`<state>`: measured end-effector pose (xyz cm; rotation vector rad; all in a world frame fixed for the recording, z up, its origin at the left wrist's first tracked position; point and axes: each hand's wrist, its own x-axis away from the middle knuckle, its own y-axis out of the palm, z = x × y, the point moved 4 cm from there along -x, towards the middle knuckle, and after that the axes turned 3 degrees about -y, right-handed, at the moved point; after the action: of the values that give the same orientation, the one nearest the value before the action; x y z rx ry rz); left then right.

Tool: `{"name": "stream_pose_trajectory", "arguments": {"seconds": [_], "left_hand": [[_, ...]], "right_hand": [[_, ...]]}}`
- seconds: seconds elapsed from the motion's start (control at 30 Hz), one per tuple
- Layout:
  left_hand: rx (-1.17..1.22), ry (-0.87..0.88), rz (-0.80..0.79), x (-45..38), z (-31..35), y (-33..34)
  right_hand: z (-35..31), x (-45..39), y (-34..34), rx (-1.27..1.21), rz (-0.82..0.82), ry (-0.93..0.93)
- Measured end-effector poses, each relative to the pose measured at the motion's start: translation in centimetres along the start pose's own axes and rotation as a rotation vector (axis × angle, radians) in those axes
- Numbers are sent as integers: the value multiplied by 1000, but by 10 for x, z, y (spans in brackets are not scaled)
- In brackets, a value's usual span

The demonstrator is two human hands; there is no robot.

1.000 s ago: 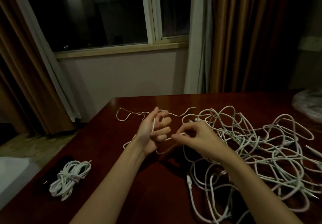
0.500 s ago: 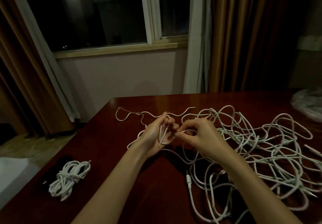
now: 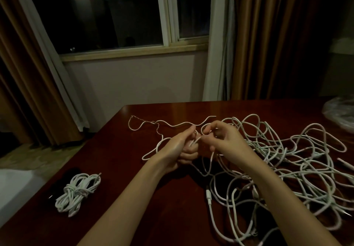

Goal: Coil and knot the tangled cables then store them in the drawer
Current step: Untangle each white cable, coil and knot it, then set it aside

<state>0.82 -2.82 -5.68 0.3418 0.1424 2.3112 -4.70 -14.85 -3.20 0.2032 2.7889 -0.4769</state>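
While my left hand [image 3: 177,146] holds a few turns of white cable [image 3: 211,157] wound around its fingers, my right hand [image 3: 224,140] pinches the same cable just beside it, feeding the next loop. Both grips are closed on that one strand, the hands almost touching above the dark red counter [image 3: 118,217].

From my right grip the cable drops toward me and runs into the tangle [image 3: 287,169], a wide sprawl of thin white loops lying to the right of both hands and nearer my body. A plug end [image 3: 208,197] lies below my right wrist. Beyond my hands, a loose tail [image 3: 172,125] snakes across the counter.

I judge the cable light, limp and smooth, likely to spring out of its turns if my grip loosens, and likely to snag where strands cross. The best hold seems close to the coil, sliding along the strand.

Well to the left of my left grip, near the counter's edge, sits a finished bundle [image 3: 78,193], coiled and knotted. No drawer is visible.
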Motion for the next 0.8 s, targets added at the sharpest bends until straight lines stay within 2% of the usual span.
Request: {"name": "stream_pose_trajectory", "arguments": {"seconds": [0.1, 0.27, 0.37, 0.57, 0.67, 0.8], "left_hand": [[93, 38, -47, -1, 2, -1], [-55, 55, -115, 1, -2, 6], [-126, 78, -30, 0, -1, 0], [-132, 283, 208, -7, 4, -5], [-15, 287, 236, -10, 2, -5], [119, 301, 219, -8, 6, -6]], "right_hand": [[1, -1, -4, -35, 25, 28], [-1, 0, -6, 77, 132, -22], [2, 0, -4, 77, 143, 38], [4, 2, 5, -326, 66, 224], [2, 3, 11, -548, 33, 252], [1, 2, 8, -633, 93, 271]]}}
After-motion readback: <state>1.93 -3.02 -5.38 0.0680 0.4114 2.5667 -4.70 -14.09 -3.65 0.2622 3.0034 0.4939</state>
